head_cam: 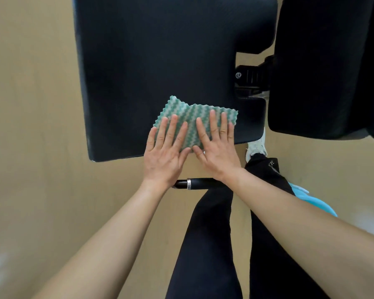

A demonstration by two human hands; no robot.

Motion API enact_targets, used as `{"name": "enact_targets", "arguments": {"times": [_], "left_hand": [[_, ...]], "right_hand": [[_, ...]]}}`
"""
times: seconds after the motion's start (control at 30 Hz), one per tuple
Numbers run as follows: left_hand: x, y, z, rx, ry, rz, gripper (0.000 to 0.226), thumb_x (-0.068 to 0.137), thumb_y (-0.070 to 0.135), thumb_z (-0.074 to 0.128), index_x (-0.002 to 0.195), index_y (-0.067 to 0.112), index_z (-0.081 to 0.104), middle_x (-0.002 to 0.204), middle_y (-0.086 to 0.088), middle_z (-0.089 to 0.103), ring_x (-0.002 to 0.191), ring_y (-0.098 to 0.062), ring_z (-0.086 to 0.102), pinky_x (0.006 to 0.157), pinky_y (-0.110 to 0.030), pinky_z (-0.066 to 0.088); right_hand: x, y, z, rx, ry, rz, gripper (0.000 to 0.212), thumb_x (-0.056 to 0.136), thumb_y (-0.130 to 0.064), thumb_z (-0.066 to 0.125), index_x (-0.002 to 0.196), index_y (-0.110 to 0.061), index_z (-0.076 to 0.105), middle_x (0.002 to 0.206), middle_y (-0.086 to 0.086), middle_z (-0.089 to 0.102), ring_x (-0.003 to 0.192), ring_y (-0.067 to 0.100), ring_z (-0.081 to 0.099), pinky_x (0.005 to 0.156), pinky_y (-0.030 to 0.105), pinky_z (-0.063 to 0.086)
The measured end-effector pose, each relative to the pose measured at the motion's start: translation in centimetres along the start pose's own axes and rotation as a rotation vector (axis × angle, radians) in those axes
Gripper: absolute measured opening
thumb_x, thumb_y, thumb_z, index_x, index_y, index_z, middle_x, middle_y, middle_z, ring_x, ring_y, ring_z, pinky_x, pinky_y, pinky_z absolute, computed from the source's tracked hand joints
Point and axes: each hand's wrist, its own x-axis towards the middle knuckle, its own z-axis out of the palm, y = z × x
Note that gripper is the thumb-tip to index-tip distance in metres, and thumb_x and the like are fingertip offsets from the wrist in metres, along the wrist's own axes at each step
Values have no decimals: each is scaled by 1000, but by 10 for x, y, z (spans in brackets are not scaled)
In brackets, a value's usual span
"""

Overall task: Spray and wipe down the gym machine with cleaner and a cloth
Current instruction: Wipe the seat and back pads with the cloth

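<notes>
A green-and-white wavy cloth [191, 114] lies flat on the near edge of the gym machine's large black seat pad [151, 61]. My left hand [165, 151] presses on the cloth's left part with fingers straight and spread. Beside it, my right hand [217, 147] presses on the cloth's right part, also flat. The two thumbs nearly meet at the pad's front edge. No spray bottle of cleaner shows in the head view.
A second black pad [324, 65] stands at the right, joined by a black bracket [249, 79]. A black handle with a silver ring [195, 183] runs under my wrists. My legs and a white shoe [256, 146] are below; something light blue [311, 201] lies at the right. The floor is tan.
</notes>
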Motion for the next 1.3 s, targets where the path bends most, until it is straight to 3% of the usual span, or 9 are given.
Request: {"name": "enact_targets", "arguments": {"times": [0.2,0.33,0.43,0.57,0.7,0.77,0.87,1.07,1.3], "left_hand": [[-18,-32,-9,-49,20,-289,69,108,53,21,166,20,4,172,-9,-7,158,-23,-12,129,-45,-6],[8,-7,-15,-34,15,-397,73,109,50,24,165,11,-3,171,-22,-7,159,-37,-7,128,-53,-2],[34,24,-16,-10,-31,-346,76,108,53,21,163,10,-10,169,-24,-13,157,-40,-11,127,-58,-5],[59,53,-14,13,-64,-122,75,108,56,18,163,17,-15,169,-18,-20,157,-37,-18,126,-58,-8],[61,50,-10,1,-40,-42,71,109,55,19,164,21,-10,171,-13,-16,158,-32,-15,127,-55,-7],[55,45,-10,8,-37,-91,71,109,54,20,164,22,-12,171,-12,-17,158,-31,-17,127,-54,-8],[41,28,-10,6,-47,-234,72,109,53,20,162,22,-17,170,-11,-20,155,-28,-25,127,-53,-9],[-1,-36,-11,17,74,-545,68,110,48,30,166,17,6,172,-16,2,159,-34,2,127,-59,1],[-13,-85,-25,-175,92,-835,70,106,48,19,164,11,6,170,-22,10,157,-40,11,127,-58,13]], "right_hand": [[36,-50,-9,-73,32,-199,74,106,-62,18,162,-27,-16,171,13,-20,157,39,-21,127,54,-10],[33,-33,-11,-75,56,-174,69,109,-56,19,162,-27,-16,172,14,-16,159,32,-16,129,47,-8],[23,-8,-13,-48,60,-53,70,108,-52,16,162,-25,-19,169,13,-25,158,29,-22,129,45,-9],[3,35,-14,-39,21,107,71,108,-53,12,157,-25,-31,165,13,-36,154,27,-31,128,46,-13],[-4,38,-11,13,79,120,72,109,-46,21,160,-14,-19,168,10,-27,157,30,-23,129,51,-6],[3,25,-11,20,91,72,71,108,-49,18,161,-15,-14,169,8,-23,157,32,-21,129,53,-5],[20,0,-12,-11,76,-38,66,107,-52,17,165,-29,-5,170,11,-20,155,39,-24,126,57,-11],[64,-63,-21,-109,119,-419,66,107,-55,31,166,-33,13,173,15,2,157,46,-6,126,63,-4],[110,-131,-43,-231,123,-717,64,108,-56,14,166,-31,6,174,9,-1,159,38,-7,128,56,-6]]}}
